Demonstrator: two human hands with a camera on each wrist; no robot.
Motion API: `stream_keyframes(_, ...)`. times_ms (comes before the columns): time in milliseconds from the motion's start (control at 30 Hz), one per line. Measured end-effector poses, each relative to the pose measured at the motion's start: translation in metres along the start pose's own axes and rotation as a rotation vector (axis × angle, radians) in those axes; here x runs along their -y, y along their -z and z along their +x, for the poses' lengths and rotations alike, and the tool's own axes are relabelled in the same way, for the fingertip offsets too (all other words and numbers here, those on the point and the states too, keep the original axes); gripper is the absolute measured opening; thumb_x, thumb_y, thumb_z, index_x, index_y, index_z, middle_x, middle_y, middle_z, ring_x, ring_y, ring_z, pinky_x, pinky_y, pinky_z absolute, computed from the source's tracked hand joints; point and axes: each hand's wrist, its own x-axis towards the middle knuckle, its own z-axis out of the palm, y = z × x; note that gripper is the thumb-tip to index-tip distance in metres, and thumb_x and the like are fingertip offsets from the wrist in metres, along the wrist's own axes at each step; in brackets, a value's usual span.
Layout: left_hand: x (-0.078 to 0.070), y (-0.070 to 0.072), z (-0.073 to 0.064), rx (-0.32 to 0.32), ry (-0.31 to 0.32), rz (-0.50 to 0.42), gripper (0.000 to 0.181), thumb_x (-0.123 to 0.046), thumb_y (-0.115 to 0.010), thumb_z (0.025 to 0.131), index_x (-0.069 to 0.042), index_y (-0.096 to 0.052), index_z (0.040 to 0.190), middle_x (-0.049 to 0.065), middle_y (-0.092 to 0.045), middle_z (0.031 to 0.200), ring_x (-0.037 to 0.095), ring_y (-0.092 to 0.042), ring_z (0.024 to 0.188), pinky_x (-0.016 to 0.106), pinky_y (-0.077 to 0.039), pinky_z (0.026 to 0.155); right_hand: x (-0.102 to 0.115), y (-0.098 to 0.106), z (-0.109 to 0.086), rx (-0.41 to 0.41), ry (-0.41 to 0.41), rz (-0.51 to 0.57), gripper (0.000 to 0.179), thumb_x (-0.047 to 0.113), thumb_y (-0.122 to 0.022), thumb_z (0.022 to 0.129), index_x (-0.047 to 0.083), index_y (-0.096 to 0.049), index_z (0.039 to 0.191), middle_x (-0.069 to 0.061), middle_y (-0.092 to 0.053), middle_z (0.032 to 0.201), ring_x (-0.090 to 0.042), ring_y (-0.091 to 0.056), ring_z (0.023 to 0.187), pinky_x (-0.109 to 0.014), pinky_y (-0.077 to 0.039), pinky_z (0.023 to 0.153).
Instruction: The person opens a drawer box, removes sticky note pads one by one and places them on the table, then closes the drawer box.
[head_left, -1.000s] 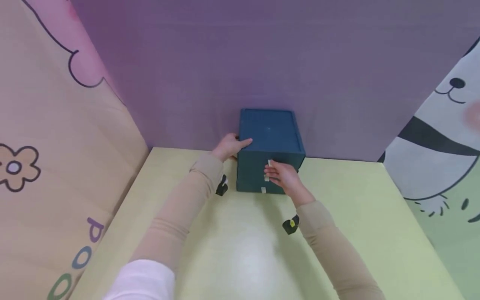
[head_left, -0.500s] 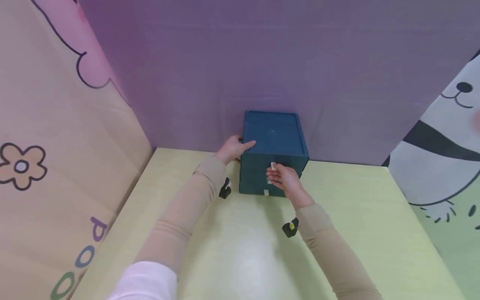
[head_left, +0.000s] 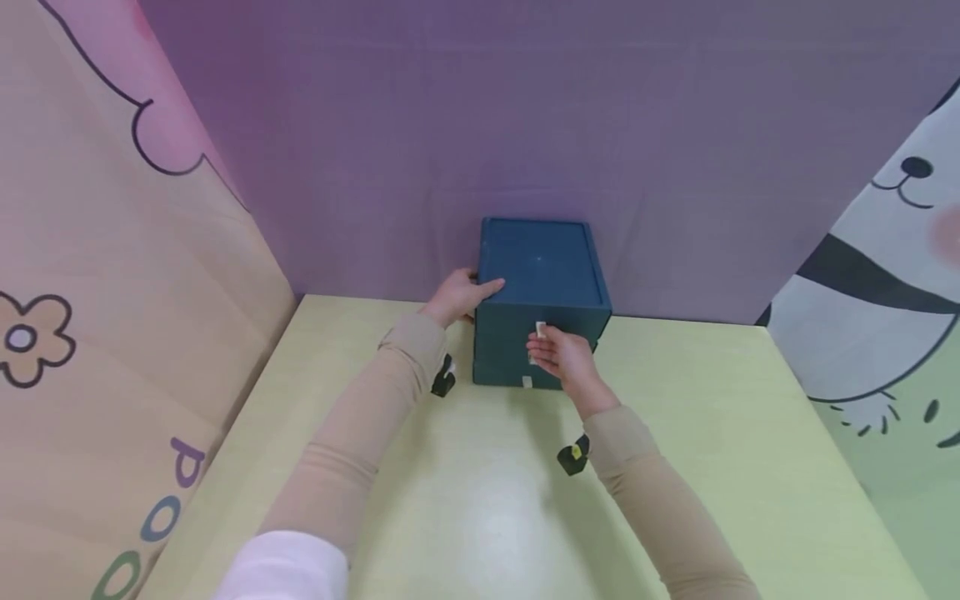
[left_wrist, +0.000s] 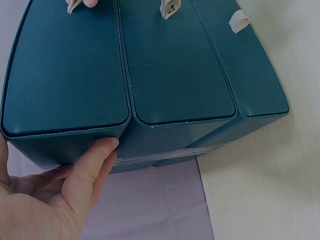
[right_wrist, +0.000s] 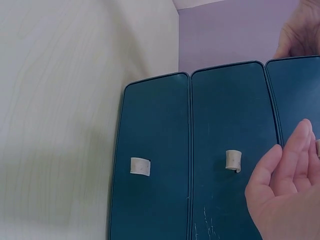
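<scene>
A dark teal three-drawer cabinet (head_left: pixel 540 258) stands against the purple backdrop, its drawer fronts toward me. Each drawer has a pale looped pull tab; the bottom tab (head_left: pixel 527 382) and the middle tab (right_wrist: pixel 233 159) show plainly. My left hand (head_left: pixel 459 296) grips the cabinet's upper left edge, thumb over the top and fingers (left_wrist: pixel 90 170) along the side. At the top drawer, my right hand (head_left: pixel 567 357) pinches the top pull tab (head_left: pixel 541 329) between thumb and forefinger, the other fingers fanned below it. All the drawer fronts stand level with one another.
The pale yellow tabletop (head_left: pixel 480 500) reaches up to the purple backdrop (head_left: pixel 375 150) behind the cabinet. Printed side panels rise at left, with a flower (head_left: pixel 22 337), and at right, with a panda (head_left: pixel 885 275). Small dark wrist-worn devices hang under both forearms.
The head view swung slightly and came back. Both hands keep their places on the cabinet and the tab; the right forearm has shifted a little to the left.
</scene>
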Motion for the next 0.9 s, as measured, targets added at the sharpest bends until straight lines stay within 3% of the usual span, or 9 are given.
stream_keyframes(433,0.0003,0.0007,-0.0019,0.000,0.005,-0.011,0.080,-0.045,-0.057,0.092,-0.006,-0.020,0.151,0.013,-0.027,0.154,0.029,-0.037,0.136,0.044,-0.050,0.094,0.0019,0.0003,-0.0024,0.006,-0.020,0.004,0.038,0.030,-0.055,0.095,-0.002,-0.062,0.115,0.009,-0.068,0.074,-0.007,-0.067,0.079,-0.028,-0.052,0.089)
stream_keyframes(533,0.0002,0.0011,-0.0028,0.007,0.011,-0.014,0.080,-0.045,-0.057,0.092,-0.007,-0.020,0.151,0.013,-0.026,0.154,0.029,-0.036,0.137,0.044,-0.049,0.095,0.0007,-0.0002,-0.0028,0.007,-0.021,0.005,0.041,0.029,-0.055,0.095,-0.004,-0.061,0.118,0.008,-0.068,0.075,-0.007,-0.067,0.080,-0.026,-0.053,0.087)
stream_keyframes(767,0.0012,0.0039,-0.0027,0.006,0.011,-0.033,0.079,-0.045,-0.057,0.092,-0.007,-0.019,0.151,0.014,-0.028,0.153,0.029,-0.035,0.137,0.045,-0.049,0.096,0.0014,-0.0003,-0.0079,0.063,0.025,0.022,0.041,0.033,-0.059,0.092,-0.003,-0.066,0.109,0.003,-0.069,0.080,-0.008,-0.066,0.079,-0.023,-0.054,0.079)
stream_keyframes(900,0.0012,0.0051,-0.0022,-0.003,0.011,-0.035,0.079,-0.045,-0.057,0.092,-0.007,-0.020,0.151,0.014,-0.028,0.153,0.029,-0.036,0.136,0.045,-0.049,0.095,0.0017,-0.0017,-0.0042,0.055,0.006,-0.001,0.043,0.030,-0.054,0.095,-0.006,-0.061,0.118,0.006,-0.068,0.077,-0.007,-0.066,0.079,-0.025,-0.053,0.083)
